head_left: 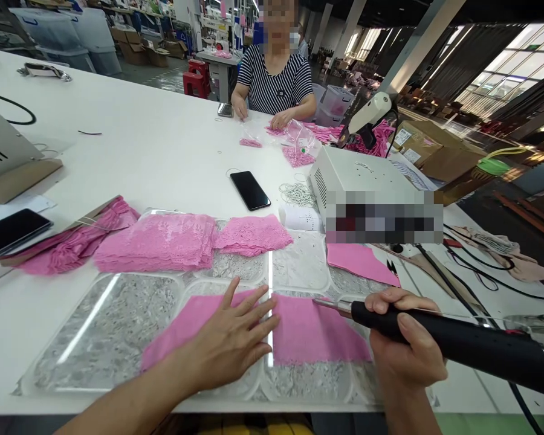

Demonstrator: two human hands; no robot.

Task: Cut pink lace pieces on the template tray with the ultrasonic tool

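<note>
My left hand lies flat with its fingers spread on a pink fabric piece at the front of the table. Its fingertips reach a white line and the edge of another pink fabric piece to the right. My right hand is wrapped round a thick black wand-like tool with a slim metal tip. That tip points left and sits at the upper edge of the right-hand piece; whether it touches the cloth I cannot tell. Under the fabric is a clear-coated, grey-speckled mat.
Behind my hands are a stack of pink lace pieces, a smaller lace pile and a pink piece. A phone and a grey box stand farther back. Across the table, a person handles clear bags.
</note>
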